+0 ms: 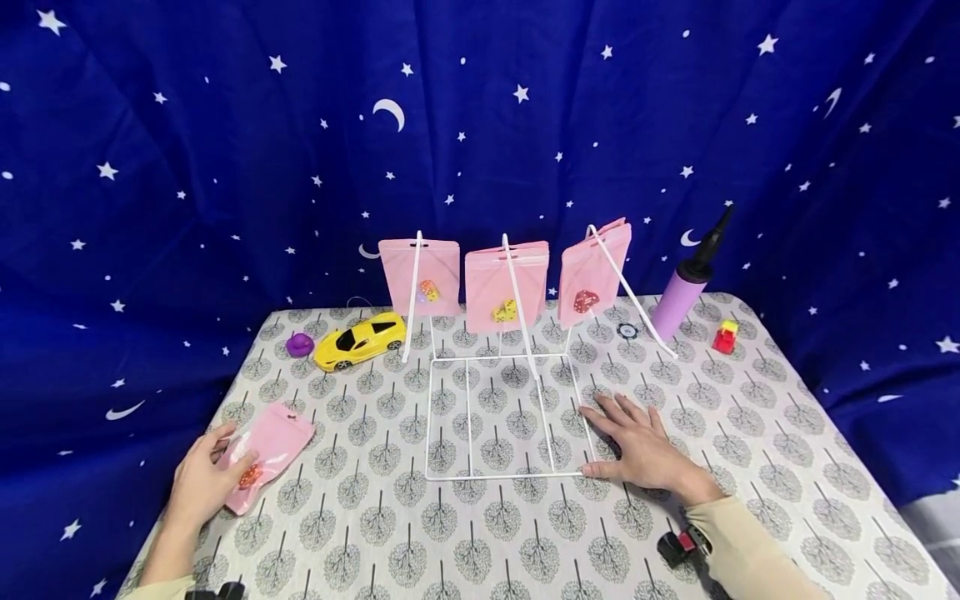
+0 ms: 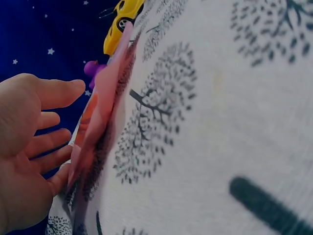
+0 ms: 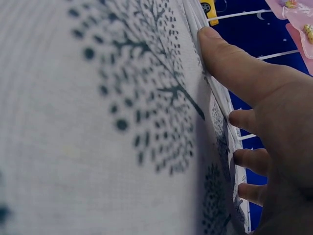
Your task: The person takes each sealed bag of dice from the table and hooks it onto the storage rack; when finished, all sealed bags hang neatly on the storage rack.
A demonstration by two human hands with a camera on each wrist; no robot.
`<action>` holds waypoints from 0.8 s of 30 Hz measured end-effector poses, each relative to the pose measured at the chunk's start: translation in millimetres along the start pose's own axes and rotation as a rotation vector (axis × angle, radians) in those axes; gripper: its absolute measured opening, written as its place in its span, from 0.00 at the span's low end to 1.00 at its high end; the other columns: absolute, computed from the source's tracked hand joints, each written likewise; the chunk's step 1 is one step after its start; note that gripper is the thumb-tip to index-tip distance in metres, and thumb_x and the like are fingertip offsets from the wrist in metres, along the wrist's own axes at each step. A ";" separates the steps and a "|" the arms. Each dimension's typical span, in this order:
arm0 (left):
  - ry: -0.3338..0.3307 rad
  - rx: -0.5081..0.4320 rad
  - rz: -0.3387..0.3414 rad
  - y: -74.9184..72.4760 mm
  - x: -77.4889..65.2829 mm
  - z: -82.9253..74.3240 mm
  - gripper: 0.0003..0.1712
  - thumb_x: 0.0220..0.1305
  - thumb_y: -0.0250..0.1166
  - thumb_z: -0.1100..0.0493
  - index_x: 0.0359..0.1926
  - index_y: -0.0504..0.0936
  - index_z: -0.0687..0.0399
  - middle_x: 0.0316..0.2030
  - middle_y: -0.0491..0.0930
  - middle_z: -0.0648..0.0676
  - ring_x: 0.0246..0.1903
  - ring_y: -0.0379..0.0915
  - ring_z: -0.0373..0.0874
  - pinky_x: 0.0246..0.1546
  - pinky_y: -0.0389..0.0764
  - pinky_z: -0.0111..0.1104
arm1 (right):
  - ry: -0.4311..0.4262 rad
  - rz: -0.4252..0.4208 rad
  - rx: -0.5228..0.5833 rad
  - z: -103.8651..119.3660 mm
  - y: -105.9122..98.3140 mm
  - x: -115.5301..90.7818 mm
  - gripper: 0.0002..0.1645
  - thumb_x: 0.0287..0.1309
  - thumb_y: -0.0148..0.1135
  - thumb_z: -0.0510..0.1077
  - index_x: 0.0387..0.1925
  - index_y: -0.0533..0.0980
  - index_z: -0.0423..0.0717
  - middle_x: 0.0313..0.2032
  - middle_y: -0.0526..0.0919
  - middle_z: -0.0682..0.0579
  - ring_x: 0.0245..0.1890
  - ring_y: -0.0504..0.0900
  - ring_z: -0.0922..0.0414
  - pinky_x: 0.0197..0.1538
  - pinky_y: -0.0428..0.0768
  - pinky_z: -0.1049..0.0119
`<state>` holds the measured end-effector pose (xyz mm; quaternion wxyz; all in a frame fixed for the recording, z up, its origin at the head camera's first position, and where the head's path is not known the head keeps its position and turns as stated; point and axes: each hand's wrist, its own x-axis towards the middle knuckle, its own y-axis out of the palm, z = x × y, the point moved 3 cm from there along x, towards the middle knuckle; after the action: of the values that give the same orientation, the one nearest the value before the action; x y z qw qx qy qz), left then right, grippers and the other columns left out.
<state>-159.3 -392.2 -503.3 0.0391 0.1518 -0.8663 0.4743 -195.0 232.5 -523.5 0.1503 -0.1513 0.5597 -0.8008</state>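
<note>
A pink zip pouch (image 1: 276, 442) with dice inside lies at the table's left side. My left hand (image 1: 202, 477) is at its near left end; in the left wrist view the fingers touch the edge of the pouch (image 2: 105, 93), while the thumb stands off it. A white wire rack (image 1: 510, 477) stands mid-table. On its three arms hang pink pouches, the left (image 1: 401, 275), middle (image 1: 487, 287) and right (image 1: 611, 258), each with dice showing. My right hand (image 1: 636, 442) rests with spread fingers at the rack base's right side, thumb at its near corner.
Behind the left pouch are a purple rubber duck (image 1: 300, 344) and a yellow toy car (image 1: 360, 342). To the right of the rack are a purple hand pump (image 1: 678, 304), a small dark round piece (image 1: 627, 331) and a red-and-yellow toy (image 1: 725, 337). A starry blue curtain (image 1: 480, 125) backs the table.
</note>
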 end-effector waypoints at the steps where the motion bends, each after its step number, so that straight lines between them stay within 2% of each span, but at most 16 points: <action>1: 0.002 0.008 0.012 1.3 0.2 1.9 0.36 0.55 0.73 0.56 0.62 0.71 0.65 0.50 0.77 0.72 0.48 0.74 0.67 0.48 0.73 0.55 | 0.000 0.003 0.001 0.0 0.1 0.2 0.57 0.43 0.65 0.76 0.72 0.62 0.56 0.73 0.57 0.40 0.72 0.51 0.33 0.62 0.44 0.19; 7: 0.023 0.048 0.037 4.9 2.1 5.9 0.39 0.52 0.75 0.53 0.60 0.71 0.69 0.49 0.78 0.72 0.50 0.73 0.68 0.48 0.71 0.57 | 0.007 0.019 0.005 -0.8 0.2 1.0 0.58 0.43 0.65 0.77 0.72 0.62 0.56 0.74 0.56 0.41 0.72 0.50 0.33 0.63 0.43 0.20; 14: 0.004 0.076 0.072 4.7 3.9 5.6 0.41 0.52 0.75 0.49 0.60 0.72 0.69 0.51 0.76 0.73 0.53 0.69 0.72 0.50 0.70 0.59 | -0.005 -0.008 0.000 -0.6 -0.1 0.2 0.57 0.43 0.65 0.76 0.71 0.64 0.55 0.73 0.58 0.40 0.71 0.52 0.32 0.62 0.45 0.20; 24: 0.033 0.083 0.064 4.0 5.1 2.9 0.40 0.48 0.76 0.53 0.57 0.74 0.72 0.48 0.73 0.75 0.47 0.71 0.69 0.44 0.71 0.57 | -0.008 -0.022 0.008 0.1 -0.1 -0.2 0.57 0.43 0.65 0.76 0.71 0.64 0.56 0.72 0.59 0.39 0.71 0.53 0.31 0.61 0.45 0.19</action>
<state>-165.1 -393.8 -507.0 0.0319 0.1176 -0.8496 0.5131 -194.8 232.6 -523.4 0.1444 -0.1601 0.5543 -0.8039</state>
